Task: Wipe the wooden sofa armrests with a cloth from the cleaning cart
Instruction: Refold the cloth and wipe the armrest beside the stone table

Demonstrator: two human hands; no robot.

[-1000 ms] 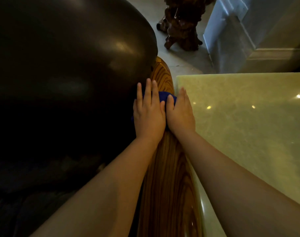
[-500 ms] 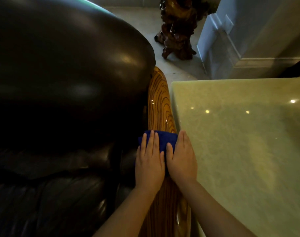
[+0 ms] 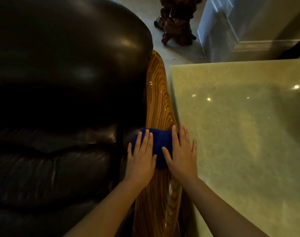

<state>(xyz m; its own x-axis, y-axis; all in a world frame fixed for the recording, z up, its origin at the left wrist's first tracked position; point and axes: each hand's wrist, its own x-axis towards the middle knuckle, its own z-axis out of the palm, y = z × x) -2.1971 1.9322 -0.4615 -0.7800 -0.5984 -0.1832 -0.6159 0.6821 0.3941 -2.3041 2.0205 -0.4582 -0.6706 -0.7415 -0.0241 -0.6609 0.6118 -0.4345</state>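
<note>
A folded blue cloth (image 3: 160, 147) lies draped across the glossy wooden armrest (image 3: 158, 100), about halfway along its visible length. The left hand (image 3: 142, 160) rests flat on the cloth's left side, fingers straight and close together, pressing down where the armrest meets the dark leather sofa (image 3: 63, 82). The right hand (image 3: 181, 158) lies flat on the cloth's right side, fingers straight and slightly spread, its outer fingers reaching over toward the edge of the pale green stone table (image 3: 240, 134) just beside the armrest. Neither hand curls around the cloth. A dark carved wooden stand (image 3: 177, 23) sits on the floor beyond the armrest's far end.
</note>
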